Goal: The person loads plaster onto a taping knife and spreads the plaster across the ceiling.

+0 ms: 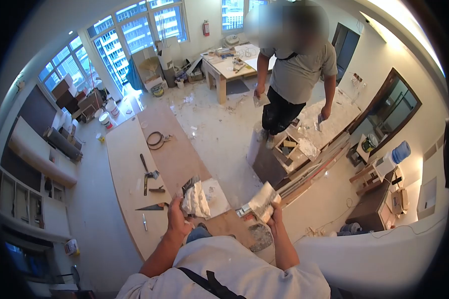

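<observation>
My left hand (178,217) is closed around a putty knife (190,184) whose dark metal blade carries a thick heap of white putty (197,202). My right hand (275,214) grips a wide scraper (261,200), its face coated with pale putty. Both tools are held up in front of my body, apart from each other. Below them lies a white board (215,195) on the brown plank surface (169,129). The handles are mostly covered by my fingers.
A hammer (143,164), a handsaw (152,207) and a tape roll (155,140) lie on the wooden bench (122,159) to my left. Ahead, another person (299,65) stands on a raised support, holding flat tools. Long strips (314,169) lie at right.
</observation>
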Demonstrator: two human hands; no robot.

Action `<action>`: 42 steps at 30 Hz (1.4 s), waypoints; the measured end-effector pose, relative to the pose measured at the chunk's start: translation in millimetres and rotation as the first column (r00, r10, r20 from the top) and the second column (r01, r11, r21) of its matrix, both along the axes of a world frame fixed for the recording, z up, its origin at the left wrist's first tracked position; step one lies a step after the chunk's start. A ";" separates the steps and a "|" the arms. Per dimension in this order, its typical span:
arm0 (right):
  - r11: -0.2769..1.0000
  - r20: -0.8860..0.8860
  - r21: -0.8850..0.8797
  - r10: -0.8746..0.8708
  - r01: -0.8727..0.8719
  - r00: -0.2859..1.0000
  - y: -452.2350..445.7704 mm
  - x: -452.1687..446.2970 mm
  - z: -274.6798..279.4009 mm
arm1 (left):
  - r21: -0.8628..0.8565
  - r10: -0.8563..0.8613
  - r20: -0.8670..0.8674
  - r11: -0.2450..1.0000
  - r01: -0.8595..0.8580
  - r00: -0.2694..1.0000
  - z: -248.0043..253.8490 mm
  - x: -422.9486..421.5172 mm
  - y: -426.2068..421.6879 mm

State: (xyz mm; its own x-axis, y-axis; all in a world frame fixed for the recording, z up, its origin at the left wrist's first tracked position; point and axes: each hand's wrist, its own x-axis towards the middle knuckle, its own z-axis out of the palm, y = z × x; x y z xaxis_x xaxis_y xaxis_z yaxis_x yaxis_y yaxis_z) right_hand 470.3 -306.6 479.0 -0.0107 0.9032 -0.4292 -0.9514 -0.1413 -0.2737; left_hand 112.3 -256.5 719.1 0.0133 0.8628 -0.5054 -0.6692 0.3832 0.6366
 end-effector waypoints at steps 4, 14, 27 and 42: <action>1.000 -0.047 0.028 -0.007 0.008 0.999 26.7 -19.1 26.5 | 0.038 -0.022 0.019 0.999 0.021 1.000 10.5 6.6 -0.3; 0.996 0.510 0.071 -0.077 0.047 0.857 54.3 -34.0 138.3 | -0.019 -0.048 -0.057 0.999 0.047 0.997 11.6 3.5 12.2; 0.331 0.542 -0.046 -0.784 -0.942 -0.302 36.9 -73.1 340.3 | 0.049 -0.502 -0.161 0.856 0.515 0.850 36.9 6.4 43.3; 0.228 0.578 -0.215 -0.754 -0.950 -0.312 48.5 -92.0 355.9 | 0.059 -0.585 -0.141 0.800 0.597 0.798 15.1 -1.9 50.5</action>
State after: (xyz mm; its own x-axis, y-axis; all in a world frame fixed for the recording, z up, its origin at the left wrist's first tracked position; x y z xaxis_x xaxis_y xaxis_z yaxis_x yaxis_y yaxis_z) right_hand 378.3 -258.1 834.8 -0.8675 0.4780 0.1377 0.4223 0.8540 -0.3039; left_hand 110.4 -205.9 734.2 0.4862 0.7490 -0.4501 -0.2556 0.6145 0.7464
